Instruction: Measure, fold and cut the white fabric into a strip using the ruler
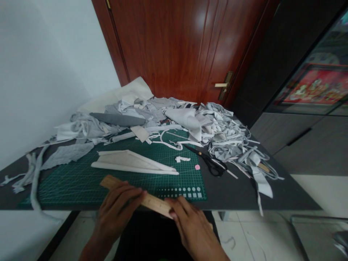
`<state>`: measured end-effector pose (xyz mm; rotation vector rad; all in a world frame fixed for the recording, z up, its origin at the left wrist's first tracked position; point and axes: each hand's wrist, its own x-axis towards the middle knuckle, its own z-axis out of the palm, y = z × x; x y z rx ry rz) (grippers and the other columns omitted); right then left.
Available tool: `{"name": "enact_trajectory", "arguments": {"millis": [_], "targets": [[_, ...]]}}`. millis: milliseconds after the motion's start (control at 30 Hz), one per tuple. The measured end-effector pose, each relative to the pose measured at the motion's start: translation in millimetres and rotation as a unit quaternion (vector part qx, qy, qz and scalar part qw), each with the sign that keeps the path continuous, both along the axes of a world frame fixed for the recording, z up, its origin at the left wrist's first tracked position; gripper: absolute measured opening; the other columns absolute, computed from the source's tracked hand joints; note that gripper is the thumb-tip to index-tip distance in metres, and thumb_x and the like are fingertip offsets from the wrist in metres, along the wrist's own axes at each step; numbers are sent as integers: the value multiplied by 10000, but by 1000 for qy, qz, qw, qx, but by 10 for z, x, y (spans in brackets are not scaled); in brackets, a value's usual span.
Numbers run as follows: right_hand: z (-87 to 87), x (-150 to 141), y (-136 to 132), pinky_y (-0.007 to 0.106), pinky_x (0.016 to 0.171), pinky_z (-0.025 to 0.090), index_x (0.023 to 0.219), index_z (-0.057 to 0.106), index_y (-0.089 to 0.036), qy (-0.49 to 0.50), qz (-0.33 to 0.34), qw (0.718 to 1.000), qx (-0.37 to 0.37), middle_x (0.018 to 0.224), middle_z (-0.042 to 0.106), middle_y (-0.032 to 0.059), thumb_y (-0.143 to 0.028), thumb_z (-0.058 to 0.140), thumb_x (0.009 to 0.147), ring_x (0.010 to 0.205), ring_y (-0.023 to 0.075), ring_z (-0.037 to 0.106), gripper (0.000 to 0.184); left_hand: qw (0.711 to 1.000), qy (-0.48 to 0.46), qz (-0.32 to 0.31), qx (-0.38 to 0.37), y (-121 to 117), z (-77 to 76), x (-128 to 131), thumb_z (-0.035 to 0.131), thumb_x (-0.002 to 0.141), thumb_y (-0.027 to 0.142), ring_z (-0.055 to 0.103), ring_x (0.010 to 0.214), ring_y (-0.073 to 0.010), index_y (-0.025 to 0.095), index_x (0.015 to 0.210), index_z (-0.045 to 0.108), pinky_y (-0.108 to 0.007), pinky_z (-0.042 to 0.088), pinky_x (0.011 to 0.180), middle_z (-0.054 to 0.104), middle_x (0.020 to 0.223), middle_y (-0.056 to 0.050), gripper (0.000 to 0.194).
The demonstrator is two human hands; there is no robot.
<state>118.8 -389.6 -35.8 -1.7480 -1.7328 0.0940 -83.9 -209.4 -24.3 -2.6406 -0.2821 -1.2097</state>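
"What have the hands got hold of over there?"

"A wooden strip (pixel 154 204). The left hand (pixel 121 206) has its fingers closed over it, and the right hand (pixel 190 221) is clamped on it farther along, with a bare stretch of wood between the 2."

"Is it lying straight?"

"No, it slants. The end past the left hand points away from the person; the part under the right hand comes nearer. It's above the near edge of the tabletop (pixel 231 195), though I can't tell if it touches."

"And just beyond the hands?"

"A green cutting mat (pixel 67 181). A folded pale cloth (pixel 130 163) lies on it, straight ahead of the left hand. Ahead of the right hand I see a small white scrap (pixel 183 159) and a pink disc (pixel 197 167)."

"Any scissors?"

"Black scissors (pixel 213 166), ahead of the right hand and off to its right, blades pointing away and leftward."

"What about farther off?"

"A heap of grey and white scraps (pixel 217 127), spread across the side farthest from both hands. Well left of the left hand, a long white roll (pixel 35 185) droops over the near edge."
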Motion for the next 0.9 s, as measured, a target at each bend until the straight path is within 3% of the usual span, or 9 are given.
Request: {"name": "enact_trajectory", "arguments": {"millis": [167,267,333,433,600,767,900], "targets": [[2,263,-124,368,591,605,1453,474,-322,-23,-59,998,9,1208,698,92,-400,404,1084,807,256,760,384,997,-69,2,-27,-144,295,613,667,911,49,657,1044,-189,250,1089,704,-421,539,1040,708,1022,-16,271],[23,540,-88,348,528,563,1465,494,-307,-52,-113,992,8,1148,675,102,-356,375,1090,724,236,726,397,991,-97,81,-33,-96,296,861,627,941,81,630,1147,-220,227,1215,671,-429,514,1051,663,1170,-78,314],[62,815,16,360,589,571,1457,531,-268,-80,-162,984,10,1106,658,112,-322,392,1082,762,248,705,403,986,-86,111,-85,-9,205,939,584,971,140,610,1191,-248,197,1307,622,-446,514,1048,643,1247,-113,343],[163,1278,288,430,846,562,1411,602,-205,-141,-164,976,6,1085,657,128,-269,475,1055,944,293,662,382,985,3,92,-148,141,-15,931,510,1003,206,597,1230,-271,185,1318,612,-475,496,1077,664,1284,-113,331],[335,1731,916,421,990,473,1374,645,-202,-191,-124,971,-68,1220,670,127,-208,543,1029,1120,298,602,360,976,80,83,-186,239,-272,770,461,1033,247,599,1265,-261,190,1318,609,-507,416,1165,680,1330,-90,326],[332,1664,1476,423,1003,437,1303,673,-168,-192,-130,969,-85,1211,685,138,-226,545,1028,1124,310,585,309,970,77,88,-213,197,-274,676,437,1039,243,625,1233,-229,201,1324,592,-486,367,1204,702,1290,-69,327],[288,1457,1749,459,1002,432,1272,676,-138,-190,-132,970,-75,1196,668,166,-167,515,1011,1149,332,558,308,969,74,97,-215,177,-269,663,436,1011,195,627,1198,-231,201,1325,586,-506,321,1224,704,1246,-65,348]]}}
